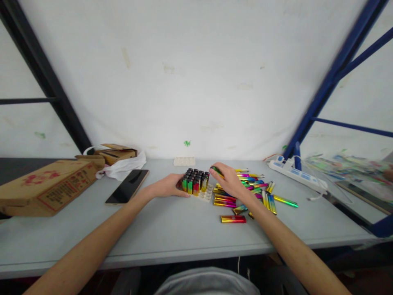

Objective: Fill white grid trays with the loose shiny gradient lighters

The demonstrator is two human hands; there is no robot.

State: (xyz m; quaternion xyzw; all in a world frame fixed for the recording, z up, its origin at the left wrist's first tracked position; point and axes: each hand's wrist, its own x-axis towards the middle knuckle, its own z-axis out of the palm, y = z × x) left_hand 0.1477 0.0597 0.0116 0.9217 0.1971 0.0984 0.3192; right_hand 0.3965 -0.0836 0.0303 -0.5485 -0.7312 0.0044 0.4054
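A pale tray [206,194] with round holes lies on the table, its left part filled with several upright metallic lighters [190,185] with black tops. My left hand [170,185] is closed around the left side of this tray and its lighters. Just right of the tray, above the table, my right hand [228,179] grips one lighter [217,171] between its fingers, dark end pointing up and left. Beneath and beyond that hand spreads a loose pile of colourful lighters [270,204]. One red and gold lighter [233,219] lies nearer the table's front edge.
On the left are a cardboard box [49,186], a smaller open box [116,153], a white plastic bag [124,166] and a dark phone [128,187]. Another pale tray [184,161] lies by the wall. A white power strip [297,175] is at the right, beside a blue frame [322,90].
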